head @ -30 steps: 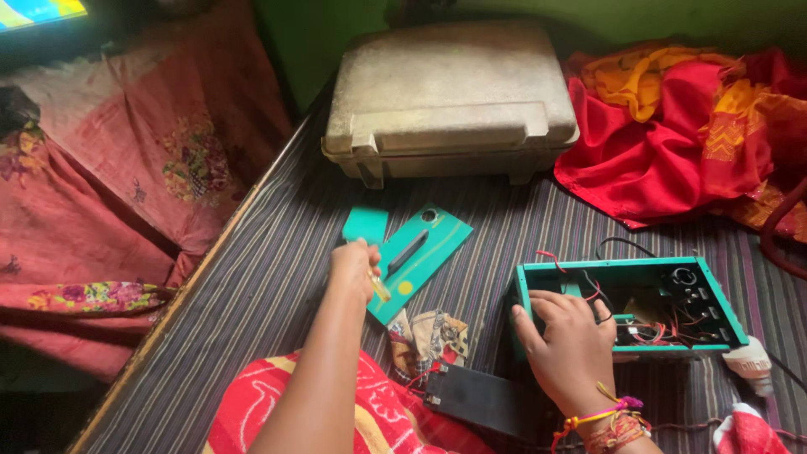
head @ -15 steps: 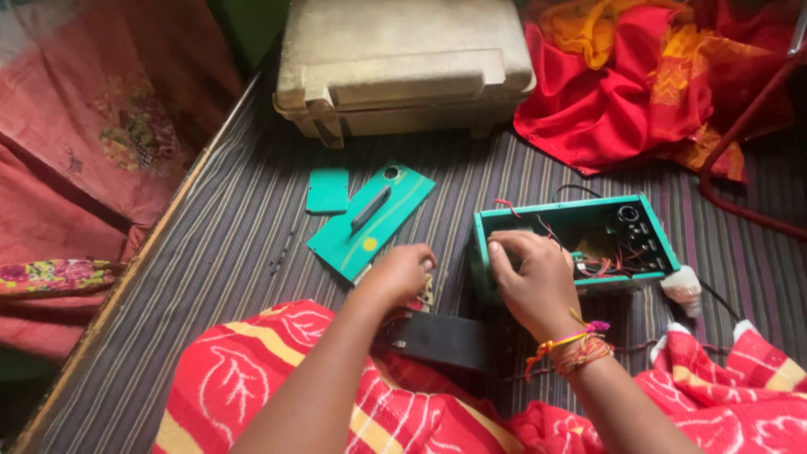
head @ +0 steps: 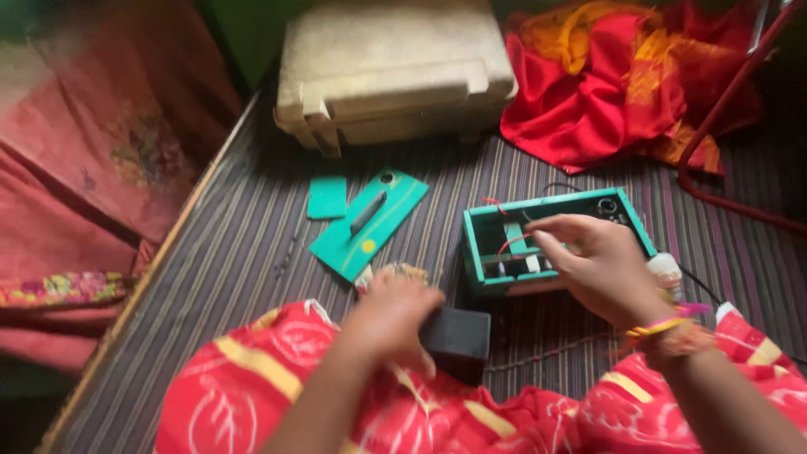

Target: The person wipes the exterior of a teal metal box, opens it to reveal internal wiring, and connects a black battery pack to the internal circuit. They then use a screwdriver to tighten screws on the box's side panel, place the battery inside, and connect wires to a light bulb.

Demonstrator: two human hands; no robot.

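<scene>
Striped cloth, dark purple-grey with thin pale lines, is covering the whole surface (head: 227, 277) everything is sitting on, and it looks like a coarse woven mat. Pink patterned fabric (head: 101, 151) is hanging down the left side of the frame. At top centre a big beige hard-shell case (head: 391, 71) is lying flat, grubby plastic with moulded ribs. At upper right a heap of shiny red and orange cloth (head: 622, 84) is bunching up, with a thin red tube (head: 723, 109) curving past it.

Across the bottom, red fabric with yellow bands (head: 252, 395) is draping over the person's lap.

Right of centre sits the open teal box (head: 504, 244), a rectangular plastic shell with red and black wires showing inside. The right hand (head: 593, 261) is hovering over it with the wrist bent, bangles on the wrist, and fingers pinching together at something small inside; I can't tell what it's gripping. A flat teal panel (head: 370, 223) with a dark slot is lying left of the box, with a small teal square (head: 326, 197) beside it.

The left hand (head: 391, 315) is curling down, palm-down, onto a black block (head: 458, 336) just below the box, fingers closing around its left end.
</scene>
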